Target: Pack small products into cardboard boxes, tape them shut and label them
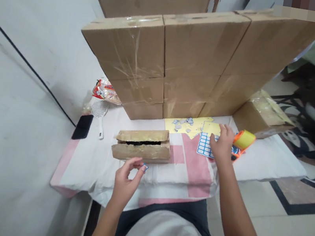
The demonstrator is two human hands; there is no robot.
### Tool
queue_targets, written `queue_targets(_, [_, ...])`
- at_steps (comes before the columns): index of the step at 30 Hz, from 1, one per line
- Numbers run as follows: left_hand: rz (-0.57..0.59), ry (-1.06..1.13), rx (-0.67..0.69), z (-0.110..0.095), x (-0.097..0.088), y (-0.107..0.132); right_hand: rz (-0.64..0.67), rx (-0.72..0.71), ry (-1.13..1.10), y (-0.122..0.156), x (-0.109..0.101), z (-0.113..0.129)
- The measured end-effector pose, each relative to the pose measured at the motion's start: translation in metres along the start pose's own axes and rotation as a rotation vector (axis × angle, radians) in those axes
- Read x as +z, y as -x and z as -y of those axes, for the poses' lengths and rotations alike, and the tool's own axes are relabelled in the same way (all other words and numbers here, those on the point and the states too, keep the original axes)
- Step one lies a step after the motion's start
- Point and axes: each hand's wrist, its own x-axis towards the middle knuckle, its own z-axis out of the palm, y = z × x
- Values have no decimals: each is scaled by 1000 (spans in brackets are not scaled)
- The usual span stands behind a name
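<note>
My left hand (125, 178) pinches a small blue-edged sticker (145, 167) between thumb and fingers, just in front of a small taped cardboard box (142, 144) with a dark slit along its side. My right hand (222, 143) rests with fingers bent on a white sheet of blue-bordered labels (203, 144). That sheet lies on a yellow backing sheet (190, 125) with several stickers peeled off. An orange and yellow tape dispenser (243, 141) sits just right of my right hand.
A wall of large taped cardboard boxes (190, 59) stands behind the white and pink cloth-covered surface (188, 167). A black phone (82, 126), a white slotted scoop (100, 114) and a snack packet (103, 89) lie at the left. Another person sits beyond the boxes.
</note>
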Motion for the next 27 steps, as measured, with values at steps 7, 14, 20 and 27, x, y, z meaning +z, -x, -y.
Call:
queue_targets(7, [115,-38,147,-14,4,-7,90,-119,-39,22,10,22])
queue_targets(14, [163,-56,202,-20,7,-4,337,4,329,-33,37,27])
queue_targets(20, [140,-77,173,-14,1,7,295,4,288,-41,53,47])
queue_targets(27, [152,-128,153,-9,-13,11,264,204,333,-35,53,36])
